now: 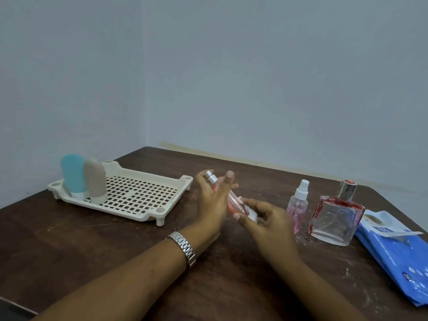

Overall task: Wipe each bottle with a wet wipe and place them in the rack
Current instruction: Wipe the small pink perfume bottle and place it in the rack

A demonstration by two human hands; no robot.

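My left hand (212, 200) grips a slim pink bottle (231, 201) with a silver cap, tilted over the middle of the table. At the bottle's lower end, my right hand (266, 224) pinches a small white wet wipe (251, 215) against it. A cream perforated rack (139, 195) sits at the left with a blue bottle (73, 174) and a beige bottle (95, 181) standing in its near-left corner. A small pink spray bottle (297, 205) and a square glass bottle (335, 216) with red edges stand on the table to the right.
A blue wet-wipe pack (393, 244) lies at the table's right edge, flap peeled open. The dark brown table (92, 246) meets grey walls behind. A metal watch (184, 247) is on my left wrist.
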